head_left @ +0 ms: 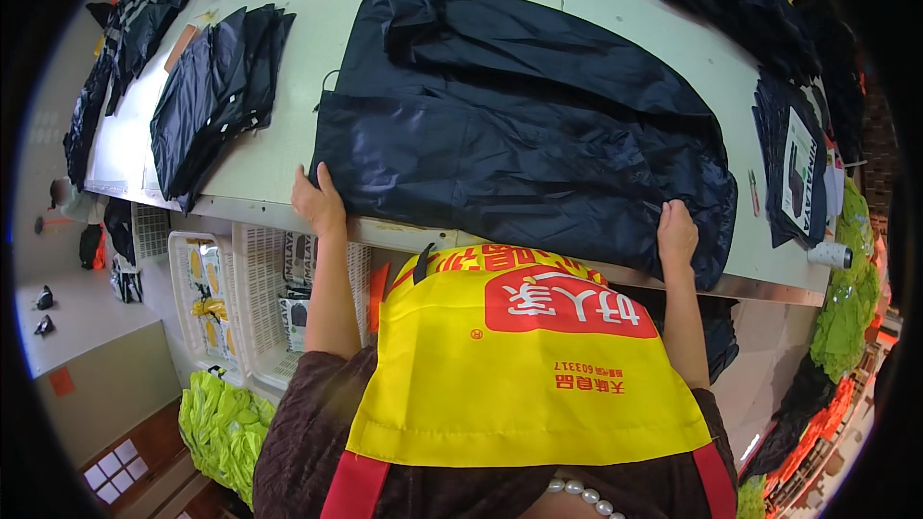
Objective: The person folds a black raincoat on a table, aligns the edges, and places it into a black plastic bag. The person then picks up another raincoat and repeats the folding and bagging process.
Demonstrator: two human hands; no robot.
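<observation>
A large dark navy, shiny cloth piece (538, 125) lies spread across the table before me, wrinkled, with a curved right end and a fold along its far side. A thin cord loop (329, 82) sticks out at its left edge. My left hand (319, 200) is at the cloth's near left corner, thumb and fingers closed on the edge. Further right, my right hand (678, 233) pinches the near edge close to the bunched, rounded end. The fingers under the cloth are hidden.
Stacks of folded black cloth (216, 96) lie left, and another dark stack with a printed card (798, 168) lies right. Small snips (754, 192) and a thread spool (830, 255) sit near the right edge. White plastic baskets (240, 312) with packets stand below left. Lime-green bundles (226, 428) lie lower.
</observation>
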